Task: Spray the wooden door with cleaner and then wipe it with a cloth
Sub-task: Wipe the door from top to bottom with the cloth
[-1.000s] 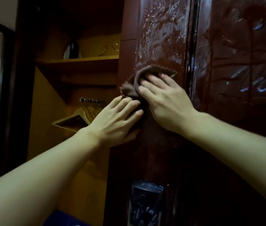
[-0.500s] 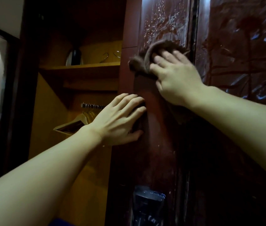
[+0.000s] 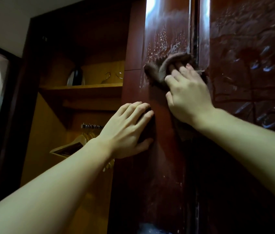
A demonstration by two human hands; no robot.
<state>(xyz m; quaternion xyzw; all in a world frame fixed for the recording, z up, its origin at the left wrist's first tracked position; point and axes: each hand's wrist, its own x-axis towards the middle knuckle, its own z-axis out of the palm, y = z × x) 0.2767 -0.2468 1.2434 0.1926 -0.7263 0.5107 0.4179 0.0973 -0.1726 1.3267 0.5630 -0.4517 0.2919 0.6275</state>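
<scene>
The dark red wooden door (image 3: 163, 32) stands upright in front of me, its upper part flecked with white spray droplets. My right hand (image 3: 186, 97) presses a brown cloth (image 3: 160, 68) flat against the door at about head height, fingers partly tucked into the cloth's folds. My left hand (image 3: 128, 129) rests lower on the door's left edge, fingers spread over the face and thumb beneath. No spray bottle is clearly visible.
Left of the door is an open wardrobe with a wooden shelf (image 3: 82, 87) bearing a dark kettle (image 3: 76, 76). Wooden hangers (image 3: 72, 146) hang on a rail below. A second glossy red panel (image 3: 251, 73) lies to the right.
My right hand has carried the cloth upward along the door, from just above my left hand to well above it. My left hand has stayed on the door's edge.
</scene>
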